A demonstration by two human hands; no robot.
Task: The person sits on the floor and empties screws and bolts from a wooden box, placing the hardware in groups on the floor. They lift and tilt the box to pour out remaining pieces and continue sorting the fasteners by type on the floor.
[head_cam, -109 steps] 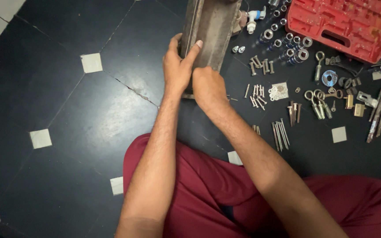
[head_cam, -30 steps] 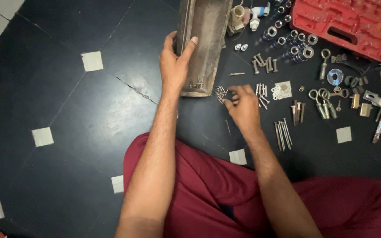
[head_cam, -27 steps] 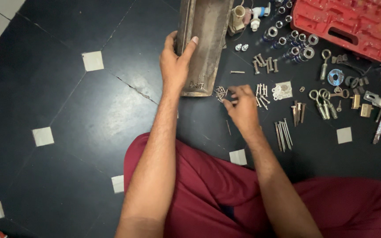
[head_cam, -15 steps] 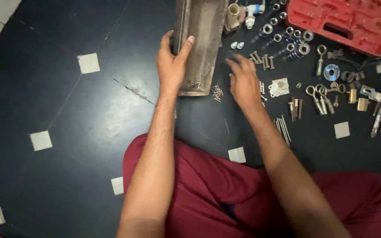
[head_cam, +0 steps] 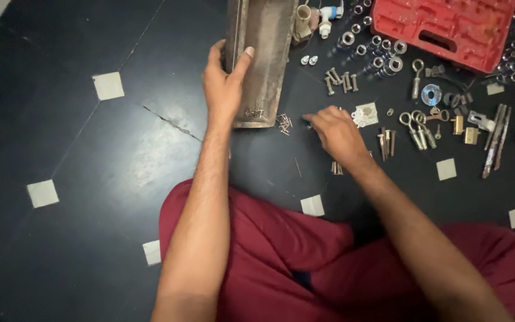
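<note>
The long rusty metal tray [head_cam: 259, 59] is gripped at its near end by the left hand [head_cam: 223, 89], as it was a moment ago — a few small screws lie inside its near lip. The right hand [head_cam: 336, 132] has been drawn back from the far bolts to the floor [head_cam: 120, 179] just right of the little screw pile [head_cam: 284, 123], fingers curled and pinched (whether anything is held cannot be told). The sorting appears to be under way.
</note>
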